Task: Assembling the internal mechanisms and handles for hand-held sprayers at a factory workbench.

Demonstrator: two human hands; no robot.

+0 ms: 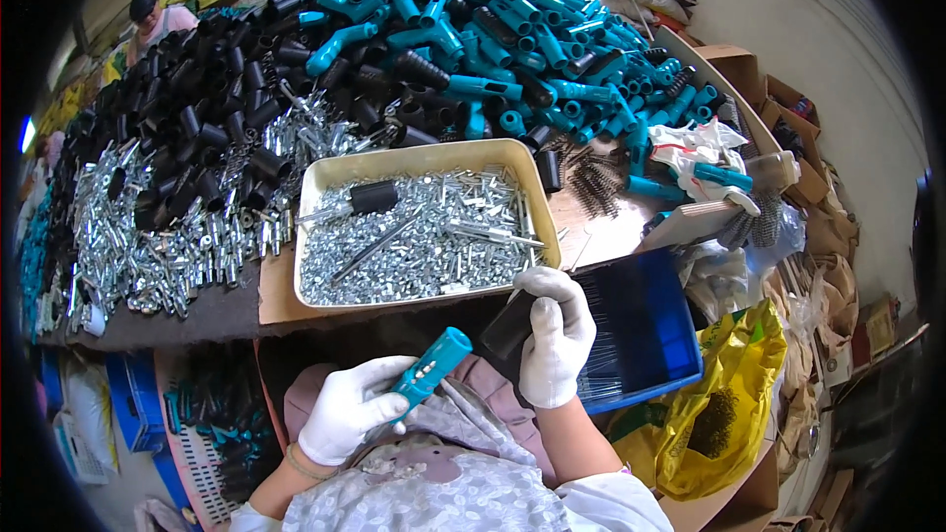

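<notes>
White gloves cover both my hands. My left hand (347,412) is closed round a teal plastic tube (435,366), tilted up to the right, with a row of small pale spots along its side. In my right hand (558,340) is a black cylindrical sleeve (508,328), apart from the tube. A thin wire-like piece shows above the right fingertips; I cannot tell whether they grip it. Just beyond my hands stands a cream tray (545,222) of small metal pins, with a black-handled tool (372,198) lying on them.
A large heap of teal tubes (512,30) covers the far table, with black sleeves (187,118) and metal parts (222,246) on the left. Springs (594,185) lie right of the tray. A blue bin (641,335) of thin rods and a yellow bag (724,404) are at right. Two people sit beyond.
</notes>
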